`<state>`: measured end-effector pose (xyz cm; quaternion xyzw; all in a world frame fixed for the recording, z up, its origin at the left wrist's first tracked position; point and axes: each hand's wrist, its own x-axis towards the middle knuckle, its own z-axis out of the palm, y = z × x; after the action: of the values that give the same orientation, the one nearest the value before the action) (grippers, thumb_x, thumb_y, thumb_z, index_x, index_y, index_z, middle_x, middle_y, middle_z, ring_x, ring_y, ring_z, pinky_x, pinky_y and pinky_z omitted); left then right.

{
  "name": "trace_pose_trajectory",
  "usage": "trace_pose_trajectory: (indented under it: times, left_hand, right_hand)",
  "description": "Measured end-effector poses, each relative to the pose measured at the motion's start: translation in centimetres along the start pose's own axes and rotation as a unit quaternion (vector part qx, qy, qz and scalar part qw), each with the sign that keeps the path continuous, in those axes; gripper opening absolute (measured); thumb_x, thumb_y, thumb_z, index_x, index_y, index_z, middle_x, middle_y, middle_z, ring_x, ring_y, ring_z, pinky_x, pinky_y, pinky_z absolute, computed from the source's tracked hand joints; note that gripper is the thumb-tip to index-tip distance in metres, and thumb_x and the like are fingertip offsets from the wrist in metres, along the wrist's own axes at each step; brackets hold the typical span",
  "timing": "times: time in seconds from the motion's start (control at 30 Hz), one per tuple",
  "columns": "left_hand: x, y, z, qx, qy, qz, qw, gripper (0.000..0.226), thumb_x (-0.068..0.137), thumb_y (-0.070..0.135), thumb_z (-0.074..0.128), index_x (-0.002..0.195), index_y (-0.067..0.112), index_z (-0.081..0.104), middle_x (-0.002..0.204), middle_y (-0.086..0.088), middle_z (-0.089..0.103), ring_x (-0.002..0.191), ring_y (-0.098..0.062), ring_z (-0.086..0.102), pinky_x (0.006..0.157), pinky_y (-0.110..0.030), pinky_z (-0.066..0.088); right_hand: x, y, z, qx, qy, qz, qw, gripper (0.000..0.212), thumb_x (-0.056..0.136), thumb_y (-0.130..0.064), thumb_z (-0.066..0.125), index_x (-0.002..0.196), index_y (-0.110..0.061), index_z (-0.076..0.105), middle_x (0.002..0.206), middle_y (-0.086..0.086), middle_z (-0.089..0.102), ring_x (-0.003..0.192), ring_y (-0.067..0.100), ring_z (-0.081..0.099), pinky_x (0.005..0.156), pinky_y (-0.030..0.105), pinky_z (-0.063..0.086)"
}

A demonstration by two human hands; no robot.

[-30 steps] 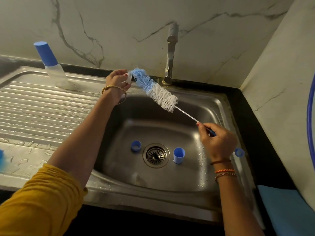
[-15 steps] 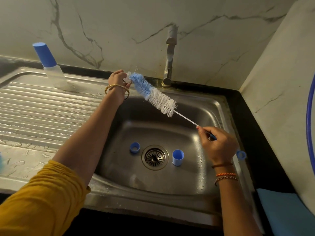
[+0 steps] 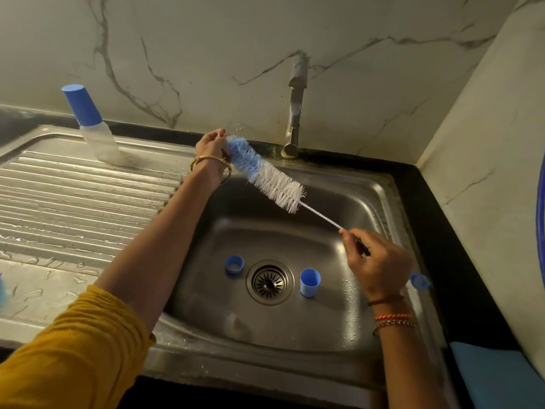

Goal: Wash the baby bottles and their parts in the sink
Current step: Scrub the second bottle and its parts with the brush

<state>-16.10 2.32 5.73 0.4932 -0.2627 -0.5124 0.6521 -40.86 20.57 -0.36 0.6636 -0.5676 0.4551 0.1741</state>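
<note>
My right hand grips the thin wire handle of a long bottle brush with blue and white bristles, held slanting over the steel sink. My left hand pinches a small clear part against the brush's blue tip; my fingers hide most of it. On the sink floor, a blue screw ring lies left of the drain and a blue cap stands open side up to its right. A clear baby bottle with a blue cap stands on the drainboard at the back left.
The tap rises behind the basin with no water running. The ribbed drainboard on the left is wet. A blue cloth lies at the lower right, and marble walls close off the back and right.
Both hands and the brush have shifted only slightly. The holds are the same, and the parts in the sink have not moved.
</note>
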Motion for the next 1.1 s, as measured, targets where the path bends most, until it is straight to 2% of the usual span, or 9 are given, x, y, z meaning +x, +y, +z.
trace_pose_trajectory:
  times: [0.17, 0.33, 0.43, 0.57, 0.67, 0.73, 0.83, 0.97, 1.1]
  left_hand:
    - [0.0, 0.0, -0.9, 0.022, -0.071, 0.043, 0.996, 0.022, 0.094, -0.004, 0.040, 0.104, 0.006, 0.057, 0.089, -0.001, 0.057, 0.086, -0.012, 0.058, 0.078, -0.025, 0.052]
    - [-0.1, 1.0, -1.4, -0.030, -0.139, 0.044, 0.989, 0.027, 0.097, -0.001, 0.035, 0.093, 0.015, 0.057, 0.091, -0.002, 0.059, 0.082, -0.011, 0.061, 0.073, -0.023, 0.055]
    - [-0.1, 1.8, -1.2, -0.088, -0.181, 0.042, 0.979, 0.026, 0.098, 0.001, 0.033, 0.098, 0.012, 0.056, 0.095, -0.005, 0.058, 0.084, -0.012, 0.061, 0.078, -0.026, 0.055]
    - [-1.1, 2.7, -0.8, -0.237, -0.271, 0.006, 0.933, 0.025, 0.082, -0.009, 0.055, 0.104, 0.003, 0.057, 0.085, -0.010, 0.058, 0.071, -0.019, 0.065, 0.082, -0.034, 0.054]
    - [-1.3, 2.7, -1.3, -0.313, -0.377, -0.026, 0.872, 0.060, 0.044, -0.010, 0.083, 0.100, 0.000, 0.065, 0.074, -0.013, 0.064, 0.067, -0.027, 0.066, 0.066, -0.033, 0.057]
    - [-1.4, 2.0, -1.6, -0.249, -0.325, -0.029, 0.912, 0.059, 0.067, -0.007, 0.073, 0.122, 0.000, 0.054, 0.080, -0.009, 0.061, 0.072, -0.022, 0.065, 0.070, -0.031, 0.056]
    - [-1.4, 0.3, -1.8, -0.150, -0.190, -0.022, 0.970, 0.047, 0.098, 0.003, 0.033, 0.145, 0.003, 0.025, 0.109, -0.009, 0.056, 0.098, -0.022, 0.061, 0.096, -0.033, 0.044]
    - [-1.1, 0.2, -1.7, -0.173, -0.046, -0.032, 0.983, 0.039, 0.098, 0.005, 0.038, 0.137, 0.006, 0.039, 0.140, -0.014, 0.043, 0.122, -0.029, 0.050, 0.093, -0.037, 0.048]
    - [-0.3, 1.2, -1.3, -0.046, 0.014, -0.033, 0.998, 0.037, 0.098, 0.013, 0.039, 0.134, 0.005, 0.043, 0.139, -0.012, 0.047, 0.126, -0.026, 0.048, 0.103, -0.036, 0.042]
  right_hand:
    - [0.4, -0.3, 0.2, 0.052, -0.101, 0.090, 0.989, 0.032, 0.087, -0.025, 0.060, 0.060, -0.008, 0.065, 0.045, 0.003, 0.055, 0.041, 0.021, 0.048, 0.039, 0.025, 0.034]
    - [0.5, -1.1, 1.1, 0.222, -0.210, 0.283, 0.909, 0.039, 0.089, -0.025, 0.058, 0.051, -0.018, 0.055, 0.037, -0.012, 0.045, 0.040, 0.003, 0.040, 0.046, 0.016, 0.032]
    - [0.9, -1.6, 1.4, 0.316, -0.248, 0.411, 0.819, 0.040, 0.092, -0.024, 0.056, 0.052, -0.016, 0.053, 0.033, -0.013, 0.040, 0.031, 0.001, 0.036, 0.035, 0.008, 0.027]
    - [1.1, -1.8, 1.0, 0.433, -0.373, 0.568, 0.592, 0.044, 0.092, -0.033, 0.048, 0.051, -0.020, 0.049, 0.036, -0.011, 0.027, 0.027, 0.001, 0.018, 0.030, 0.009, 0.013]
    - [0.9, -1.1, 0.6, 0.462, -0.428, 0.563, 0.535, 0.050, 0.092, -0.037, 0.043, 0.045, -0.021, 0.048, 0.039, -0.011, 0.025, 0.029, 0.002, 0.017, 0.032, 0.009, 0.012]
    - [0.7, -0.9, 0.9, 0.428, -0.401, 0.569, 0.576, 0.041, 0.092, -0.036, 0.047, 0.054, -0.020, 0.051, 0.039, -0.010, 0.029, 0.028, 0.001, 0.020, 0.031, 0.009, 0.013]
    - [0.3, -1.4, 1.6, 0.338, -0.324, 0.505, 0.725, 0.028, 0.088, -0.030, 0.059, 0.065, -0.014, 0.059, 0.046, -0.007, 0.043, 0.031, 0.000, 0.032, 0.031, 0.012, 0.023]
    - [-0.2, -0.9, 1.4, 0.160, -0.201, 0.308, 0.916, 0.015, 0.083, -0.023, 0.068, 0.071, -0.015, 0.062, 0.060, -0.004, 0.058, 0.053, 0.008, 0.054, 0.046, 0.019, 0.038]
    - [-0.3, 0.0, 0.4, -0.036, -0.104, 0.167, 0.980, 0.018, 0.087, -0.025, 0.064, 0.078, -0.010, 0.069, 0.061, 0.006, 0.060, 0.051, 0.018, 0.050, 0.045, 0.017, 0.023]
